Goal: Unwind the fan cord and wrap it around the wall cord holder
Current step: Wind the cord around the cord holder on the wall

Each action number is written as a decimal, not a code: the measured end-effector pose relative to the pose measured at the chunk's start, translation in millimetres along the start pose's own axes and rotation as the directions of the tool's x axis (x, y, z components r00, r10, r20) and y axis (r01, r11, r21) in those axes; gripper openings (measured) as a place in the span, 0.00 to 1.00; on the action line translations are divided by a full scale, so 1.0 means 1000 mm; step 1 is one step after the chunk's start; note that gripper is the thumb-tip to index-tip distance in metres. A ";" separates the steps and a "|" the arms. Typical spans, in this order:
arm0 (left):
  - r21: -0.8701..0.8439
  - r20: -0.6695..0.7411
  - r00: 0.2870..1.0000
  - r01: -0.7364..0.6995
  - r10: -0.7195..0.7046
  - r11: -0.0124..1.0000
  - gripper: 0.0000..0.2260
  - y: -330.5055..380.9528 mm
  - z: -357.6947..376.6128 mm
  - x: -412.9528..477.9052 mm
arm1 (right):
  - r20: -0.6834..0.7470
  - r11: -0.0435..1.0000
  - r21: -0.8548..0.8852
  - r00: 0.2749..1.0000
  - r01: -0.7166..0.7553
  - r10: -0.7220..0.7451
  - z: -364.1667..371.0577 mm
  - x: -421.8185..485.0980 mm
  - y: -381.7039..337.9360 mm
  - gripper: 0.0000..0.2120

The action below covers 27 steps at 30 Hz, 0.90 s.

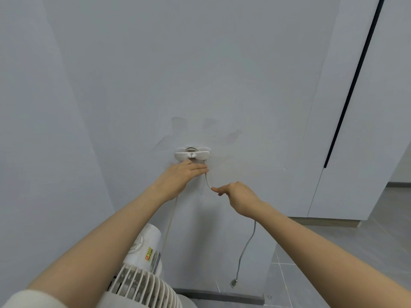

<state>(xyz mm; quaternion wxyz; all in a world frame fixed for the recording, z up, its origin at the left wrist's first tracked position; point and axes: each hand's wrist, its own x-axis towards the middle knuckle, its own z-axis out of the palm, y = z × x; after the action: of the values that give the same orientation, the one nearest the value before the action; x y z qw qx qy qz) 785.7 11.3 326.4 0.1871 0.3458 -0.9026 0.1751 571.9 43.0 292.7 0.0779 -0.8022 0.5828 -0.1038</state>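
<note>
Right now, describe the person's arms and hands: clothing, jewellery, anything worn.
Both forearms are bare. A cream sleeve shows high on the left arm, at the frame's bottom edge. The left hand and right hand wear no visible gloves, rings or watch.

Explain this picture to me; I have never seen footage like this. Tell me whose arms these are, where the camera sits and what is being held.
There is no machine here. These are a person's own two bare arms, filmed by one wide-angle camera worn on the head, looking forward and down. The left hand lies against the wall just under the white cord holder, its fingers stretched over the fan's cord. The right hand pinches that cord a little further along. The rest hangs down to the plug, which dangles free. The white fan stands below, between the arms. Some cord seems to sit round the holder already.
</note>
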 end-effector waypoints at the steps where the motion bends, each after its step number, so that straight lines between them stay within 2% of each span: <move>1: 0.006 0.024 1.000 0.002 -0.002 1.000 0.35 0.001 0.001 0.000 | -0.006 1.000 0.008 1.000 -0.003 0.003 0.000 0.000 0.001 0.33; 5: 0.061 0.203 0.975 0.083 -0.094 0.995 0.38 0.003 0.006 0.001 | -0.020 0.997 0.074 1.000 0.015 -0.014 0.002 -0.001 -0.001 0.27; 9: 0.123 0.293 0.937 0.158 -0.188 0.980 0.39 -0.002 0.011 0.000 | -0.071 0.996 0.089 0.997 0.010 -0.004 0.000 -0.007 -0.007 0.23; 11: 0.134 0.311 0.926 0.182 -0.216 0.974 0.37 -0.006 0.014 -0.002 | -0.102 0.997 0.070 0.995 -0.014 0.021 -0.003 -0.012 -0.006 0.19; 13: 0.103 0.311 0.920 0.217 -0.239 0.971 0.30 -0.007 0.018 -0.003 | -0.152 0.998 0.046 0.987 -0.042 0.048 -0.008 -0.019 -0.005 0.15; 16: -0.089 0.303 0.912 0.317 -0.278 0.944 0.14 -0.005 0.019 -0.005 | -0.238 0.997 0.045 0.968 -0.066 0.075 -0.019 -0.029 -0.004 0.12; 18: -0.218 0.288 0.902 0.389 -0.322 0.895 0.07 -0.005 0.017 -0.006 | -0.261 0.995 0.083 0.962 -0.061 0.081 -0.026 -0.034 -0.005 0.12; 22: -0.419 0.244 0.855 0.519 -0.458 0.745 0.09 -0.006 0.014 -0.008 | -0.282 0.982 0.191 0.958 -0.007 0.061 -0.037 -0.039 -0.008 0.12; 25: -0.593 0.241 0.834 0.532 -0.497 0.604 0.02 -0.005 0.016 -0.006 | -0.303 0.967 0.255 0.950 0.008 0.072 -0.043 -0.040 -0.011 0.12; 27: -0.706 0.236 0.810 0.522 -0.537 0.478 0.07 -0.003 0.017 -0.004 | -0.303 0.956 0.294 0.949 0.011 0.082 -0.045 -0.040 -0.012 0.12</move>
<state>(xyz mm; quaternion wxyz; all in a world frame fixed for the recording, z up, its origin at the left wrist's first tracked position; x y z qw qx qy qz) 787.0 4.5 310.2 0.3637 0.4975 -0.7392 -0.2717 559.2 84.1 336.2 0.1041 -0.7446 0.5805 -0.3126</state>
